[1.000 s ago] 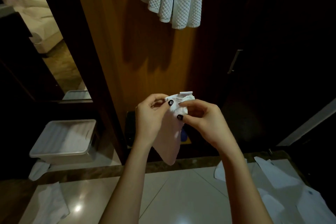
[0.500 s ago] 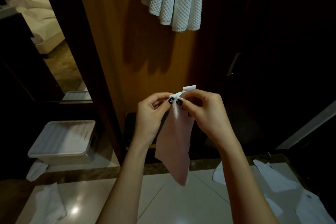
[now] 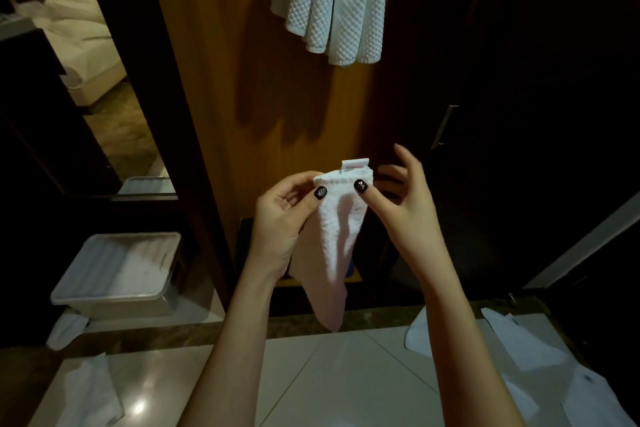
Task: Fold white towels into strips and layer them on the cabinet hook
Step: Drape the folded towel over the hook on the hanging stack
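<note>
While the left hand (image 3: pixel 280 215) and right hand (image 3: pixel 405 204) pinch its hemmed top, the nubbly white towel (image 3: pixel 329 253) hangs tapering.

Our left forearm (image 3: pixel 235 340) and right forearm (image 3: pixel 460 340) rise from 6 o'clock, converging. Our left hand (image 3: pixel 280 218) pinches the small white towel (image 3: pixel 332 246) at its top hem. At its 3 o'clock, our right hand (image 3: pixel 405 204) pinches the other corner, its outer fingers spread toward 12.

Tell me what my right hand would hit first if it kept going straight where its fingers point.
Probably the cabinet front behind the towel. The right hand has raised fingers pointing up and away toward it. Depth is unclear.
</note>
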`<state>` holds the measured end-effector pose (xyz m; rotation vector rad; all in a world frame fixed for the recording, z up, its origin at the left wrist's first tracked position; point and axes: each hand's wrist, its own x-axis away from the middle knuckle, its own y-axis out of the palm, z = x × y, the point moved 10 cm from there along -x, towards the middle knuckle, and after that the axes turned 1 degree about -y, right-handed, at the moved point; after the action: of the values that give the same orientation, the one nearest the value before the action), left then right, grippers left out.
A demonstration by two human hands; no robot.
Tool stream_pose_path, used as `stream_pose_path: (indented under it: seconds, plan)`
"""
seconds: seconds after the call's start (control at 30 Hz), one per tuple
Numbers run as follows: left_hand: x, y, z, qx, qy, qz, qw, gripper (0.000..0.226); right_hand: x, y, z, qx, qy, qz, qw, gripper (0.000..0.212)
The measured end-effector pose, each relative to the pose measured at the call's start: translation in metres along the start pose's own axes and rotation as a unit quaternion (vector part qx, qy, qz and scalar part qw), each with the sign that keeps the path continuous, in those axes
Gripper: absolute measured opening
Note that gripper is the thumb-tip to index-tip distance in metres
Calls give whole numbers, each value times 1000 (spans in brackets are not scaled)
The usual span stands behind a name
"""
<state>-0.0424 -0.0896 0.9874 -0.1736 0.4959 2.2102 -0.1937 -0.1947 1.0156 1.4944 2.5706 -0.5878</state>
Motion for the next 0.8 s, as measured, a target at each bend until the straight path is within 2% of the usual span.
stream_pose_path:
  seconds: [0.03, 0.1, 0.17, 0.23, 0.33, 0.43, 0.5, 0.63, 0.8]
  plan:
    - [0, 3, 2, -4, 7, -10, 1000, 20, 1, 4, 7, -46, 19, -29, 998, 74]
    - [2, 13, 3, -13, 13, -36, 999, 20, 0, 15, 10, -123, 19, -82, 989, 44]
    - [2, 19, 1, -22, 16, -40, 999, 19, -4, 16, 6, -154, 7, -77, 985, 17]
    - [-1, 20, -1, -48, 25, -34, 998, 19, -12, 11, 4, -164, 4, -62, 985, 8]
    - [-5, 14, -12, -97, 9, -24, 995, 16, -25, 3, -1, -190, 10, -56, 980, 8]
    - [-2, 18, -26, -117, -11, -56, 992, 16, -36, -6, -5, -237, 18, -49, 970, 10]
    - [-1, 24, -27, -127, -2, -72, 989, 18, -42, -10, -7, -264, 27, -53, 963, 11]
    - [-1, 18, -24, -153, 36, -46, 986, 31, -51, -20, -2, -302, 47, -46, 951, 12]
    - [5, 22, -43, -242, 20, -40, 969, 33, -59, -31, 2, -314, 48, -44, 947, 27]
